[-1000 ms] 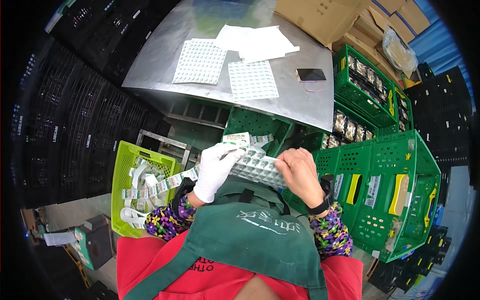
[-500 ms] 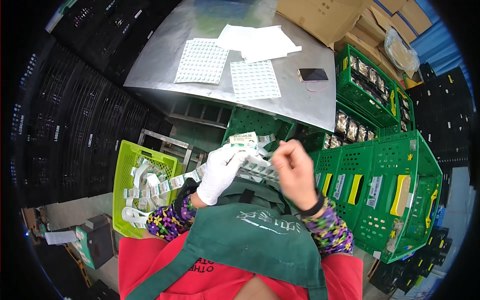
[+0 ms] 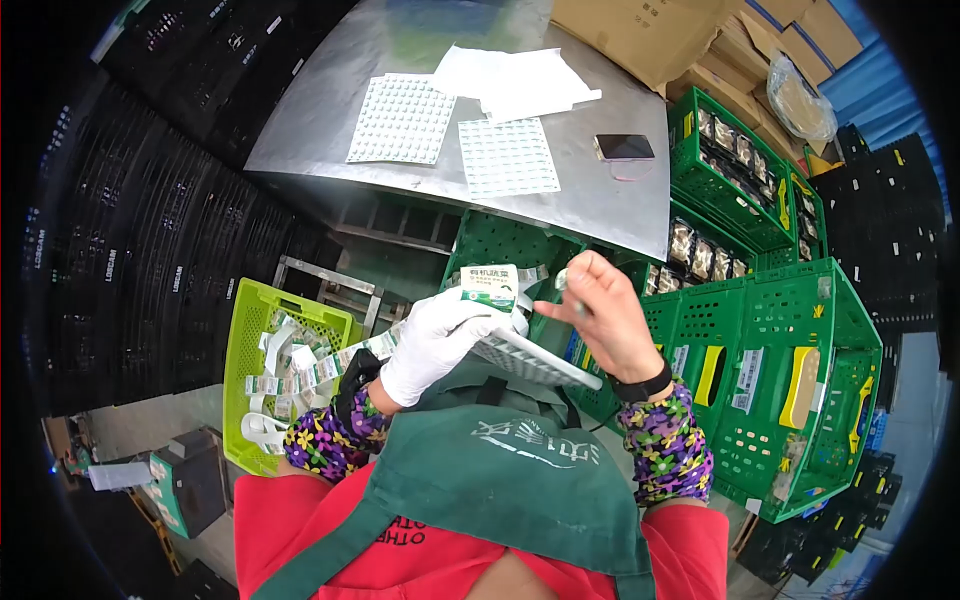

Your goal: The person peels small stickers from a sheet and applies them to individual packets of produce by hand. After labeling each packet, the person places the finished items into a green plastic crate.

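Note:
My left hand, in a white glove, is closed around a white-and-green printed label in front of my apron. A strip of similar labels runs from behind that hand to the lime-green basket, where more of it lies in loops. Below the left hand a tilted sheet of small stickers sticks out; what supports it is hidden. My bare right hand is raised to the right of the label, thumb and finger pinched on a small pale sticker.
On the metal table lie two sticker sheets, white paper and a phone. Green crates stand at the right, some with packed goods. Black crates are stacked at the left. A cardboard box sits behind.
My right hand has moved up and slightly right, away from the left hand, with a small sticker now visible in its fingers. The label and sticker sheet show more fully.

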Demonstrator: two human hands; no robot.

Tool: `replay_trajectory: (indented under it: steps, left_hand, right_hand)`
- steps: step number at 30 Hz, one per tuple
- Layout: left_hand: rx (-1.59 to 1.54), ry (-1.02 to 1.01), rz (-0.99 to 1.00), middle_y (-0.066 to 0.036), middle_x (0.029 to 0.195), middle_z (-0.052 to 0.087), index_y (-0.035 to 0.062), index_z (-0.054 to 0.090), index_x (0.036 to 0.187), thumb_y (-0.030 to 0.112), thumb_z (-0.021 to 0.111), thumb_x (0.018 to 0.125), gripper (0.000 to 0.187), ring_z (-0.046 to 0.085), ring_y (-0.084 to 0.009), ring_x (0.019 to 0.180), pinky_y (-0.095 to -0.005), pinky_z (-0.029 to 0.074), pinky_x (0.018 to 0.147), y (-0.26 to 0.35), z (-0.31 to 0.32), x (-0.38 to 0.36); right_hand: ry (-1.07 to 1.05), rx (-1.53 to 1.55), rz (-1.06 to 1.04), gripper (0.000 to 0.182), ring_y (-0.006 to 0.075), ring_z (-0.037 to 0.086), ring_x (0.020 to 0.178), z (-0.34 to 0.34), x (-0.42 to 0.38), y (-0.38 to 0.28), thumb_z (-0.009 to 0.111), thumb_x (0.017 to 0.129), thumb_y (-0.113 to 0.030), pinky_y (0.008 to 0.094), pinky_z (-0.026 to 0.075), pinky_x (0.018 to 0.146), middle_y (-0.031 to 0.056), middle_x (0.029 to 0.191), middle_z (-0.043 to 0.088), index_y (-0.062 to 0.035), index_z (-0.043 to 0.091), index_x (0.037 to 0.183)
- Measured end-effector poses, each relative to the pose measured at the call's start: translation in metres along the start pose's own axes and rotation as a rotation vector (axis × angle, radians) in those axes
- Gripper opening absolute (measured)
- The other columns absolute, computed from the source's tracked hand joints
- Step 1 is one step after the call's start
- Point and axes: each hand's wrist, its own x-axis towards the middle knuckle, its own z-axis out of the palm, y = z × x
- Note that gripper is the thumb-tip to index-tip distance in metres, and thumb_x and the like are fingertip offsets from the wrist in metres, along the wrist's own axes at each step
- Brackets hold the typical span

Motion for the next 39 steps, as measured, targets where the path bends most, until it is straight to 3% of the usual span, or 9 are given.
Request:
replay_trajectory:
  steps: [5,9,12,15,18,24,27,33,39]
  left_hand:
    - [0.003,0.012,0.045,-0.011,0.091,0.070,0.0029,0.072,0.095,0.006,0.063,0.087,0.012,0.068,-0.0211,0.081,-0.0307,0.052,0.072,0.001,0.001,0.002]
    - [0.004,-0.091,0.075,-0.011,0.092,0.070,0.0029,0.073,0.096,0.007,0.064,0.088,0.013,0.068,-0.0209,0.082,-0.0310,0.053,0.073,-0.001,0.000,0.001]
    - [-0.099,-0.235,0.088,-0.012,0.094,0.070,0.0033,0.073,0.098,0.009,0.062,0.091,0.014,0.068,-0.0210,0.083,-0.0312,0.053,0.075,0.001,0.004,0.002]
    - [-0.225,-0.418,-0.114,-0.010,0.097,0.072,0.0037,0.070,0.112,0.014,0.060,0.095,0.023,0.068,-0.0197,0.092,-0.0314,0.051,0.085,0.006,0.006,0.002]
    - [0.089,-0.528,-0.129,-0.009,0.101,0.072,0.0035,0.069,0.116,0.014,0.060,0.094,0.026,0.067,-0.0185,0.095,-0.0312,0.051,0.087,-0.001,0.015,-0.008]
    - [-0.137,-0.198,-0.202,-0.010,0.102,0.071,0.0026,0.070,0.111,0.015,0.066,0.091,0.024,0.068,-0.0185,0.092,-0.0301,0.052,0.082,-0.010,0.024,-0.017]
    - [0.133,-0.029,0.111,-0.010,0.097,0.072,0.0054,0.072,0.104,0.012,0.070,0.086,0.019,0.069,-0.0233,0.086,-0.0319,0.054,0.076,-0.021,0.022,-0.015]
    - [0.306,0.021,0.228,-0.009,0.092,0.070,0.0086,0.072,0.099,0.015,0.071,0.084,0.016,0.067,-0.0276,0.080,-0.0361,0.053,0.071,-0.022,0.027,-0.012]
    - [0.494,0.035,0.371,-0.007,0.087,0.068,0.0127,0.073,0.097,0.019,0.073,0.082,0.016,0.065,-0.0277,0.075,-0.0379,0.052,0.066,-0.022,0.024,-0.011]
  right_hand:
    - [0.073,-0.306,0.296,0.033,0.0016,0.040,0.057,-0.001,0.003,-0.002,0.061,0.097,-0.035,0.0286,0.056,0.070,-0.0080,0.063,0.042,-0.0093,0.060,0.076]
    - [-0.170,-0.289,0.445,0.056,0.0083,0.042,0.057,-0.006,0.003,0.014,0.044,0.101,-0.049,0.0353,0.053,0.073,-0.0054,0.058,0.038,-0.0123,0.044,0.060]
    - [-0.143,-0.102,0.398,0.037,0.0036,0.039,0.056,-0.002,0.006,0.025,0.054,0.100,-0.036,0.0245,0.048,0.063,-0.0056,0.070,0.053,-0.0038,0.064,0.086]
    - [-0.136,-0.005,0.297,0.027,-0.0009,0.035,0.052,0.000,0.016,-0.003,0.055,0.100,-0.026,0.0155,0.023,0.043,-0.0044,0.076,0.058,-0.0009,0.064,0.102]
    - [-0.096,0.050,0.249,0.027,-0.0002,0.041,0.056,-0.010,0.031,-0.020,0.057,0.099,-0.029,0.0163,0.028,0.047,-0.0026,0.077,0.061,-0.0024,0.065,0.098]
    - [0.255,-0.135,0.134,0.023,0.0044,0.038,0.052,-0.004,0.020,-0.023,0.053,0.100,-0.030,0.0227,0.039,0.062,-0.0072,0.065,0.047,-0.0115,0.056,0.088]
    - [0.181,-0.467,-0.014,0.019,0.0011,0.043,0.063,0.003,0.005,-0.003,0.062,0.095,-0.017,0.0195,0.037,0.059,-0.0076,0.070,0.053,-0.0039,0.061,0.082]
    - [0.247,-0.498,-0.109,0.020,0.0041,0.048,0.059,0.024,-0.003,0.021,0.068,0.089,-0.017,0.0236,0.040,0.054,-0.0033,0.065,0.058,-0.0007,0.062,0.079]
    - [0.341,-1.388,-0.049,0.033,0.0147,0.057,0.058,0.017,-0.002,0.004,0.068,0.088,-0.035,0.0311,0.046,0.058,0.0069,0.063,0.061,-0.0025,0.065,0.080]
